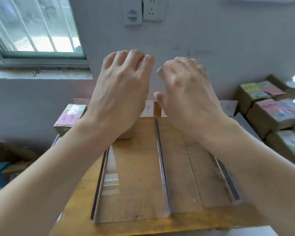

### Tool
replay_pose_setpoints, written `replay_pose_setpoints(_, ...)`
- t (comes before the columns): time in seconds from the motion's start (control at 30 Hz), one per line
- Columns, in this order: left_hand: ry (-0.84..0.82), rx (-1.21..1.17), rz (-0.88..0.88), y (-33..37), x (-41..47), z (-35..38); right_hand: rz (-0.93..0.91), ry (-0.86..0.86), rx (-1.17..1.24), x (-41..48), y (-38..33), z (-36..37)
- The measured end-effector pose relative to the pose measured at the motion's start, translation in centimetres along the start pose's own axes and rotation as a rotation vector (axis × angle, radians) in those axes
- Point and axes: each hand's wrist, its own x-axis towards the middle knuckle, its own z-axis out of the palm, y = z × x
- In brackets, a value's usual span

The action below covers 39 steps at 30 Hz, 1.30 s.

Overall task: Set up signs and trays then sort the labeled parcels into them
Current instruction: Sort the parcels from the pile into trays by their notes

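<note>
At ten o'clock one labelled parcel [70, 116] sat on the surface, apparently already sorted. The left hand [121, 92] and right hand [189, 96] hovered loose-fingered and empty over the trays [134, 193], likely between picks. Unsorted parcels [271, 113] waited stacked at three o'clock.

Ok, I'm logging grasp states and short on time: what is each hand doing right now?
Bare left hand: open, fingers loosely bent, holding nothing.
Bare right hand: open, fingers loosely bent, holding nothing.
</note>
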Motion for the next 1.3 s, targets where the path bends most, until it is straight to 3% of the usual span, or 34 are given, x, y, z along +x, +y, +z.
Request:
replay_pose_setpoints(0.17,0.044,-0.089,0.051,13.5,2.8,0.5,0.067,0.04,-0.041,-7.0,10.7,-4.3)
replay_pose_setpoints(0.37,0.045,-0.229,0.12,27.0,5.8,2.4,0.203,-0.036,-0.129,-14.0,21.8,-9.3)
replay_pose_setpoints(0.57,0.076,-0.341,0.226,34.0,8.1,4.0,0.362,-0.084,-0.227,-18.5,28.7,-12.2)
replay_pose_setpoints(0.93,-0.162,-0.497,0.28,44.0,8.2,9.5,0.54,-0.198,-0.284,-25.4,38.0,-13.4)
replay_pose_setpoints(1.1,-0.273,-0.49,0.185,49.2,7.1,11.6,0.507,-0.273,-0.174,-29.0,43.0,-11.8)
replay_pose_setpoints(1.3,-0.46,-0.562,-0.103,58.5,4.7,14.3,0.417,-0.462,-0.05,-35.2,50.3,-9.9)
